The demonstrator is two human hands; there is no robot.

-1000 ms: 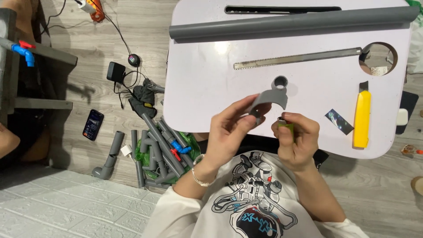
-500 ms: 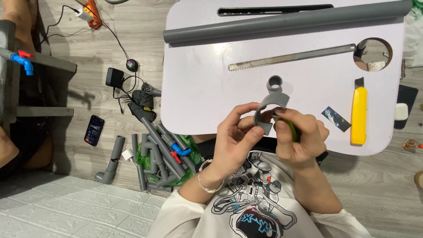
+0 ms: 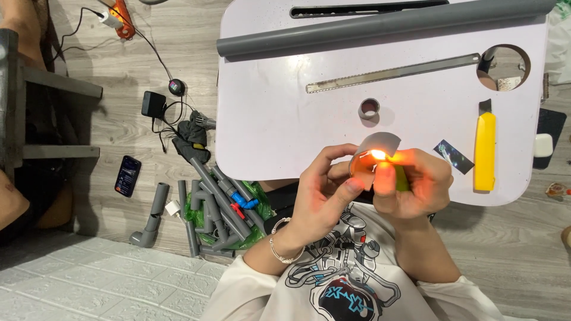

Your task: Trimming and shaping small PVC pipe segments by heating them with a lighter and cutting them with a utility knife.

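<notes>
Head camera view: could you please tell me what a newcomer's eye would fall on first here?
First the small flame at the picture's centre, glowing orange between the left hand and right hand, against a curved grey pipe piece. Next, the long grey pipe lying across the far side of the white table, with a yellow utility knife at its right. On the floor to the left lies a heap of grey pipe fittings.

Both forearms reach up from the chest, left hand (image 3: 324, 190) and right hand (image 3: 416, 184) meeting, fingers curled inward.
</notes>
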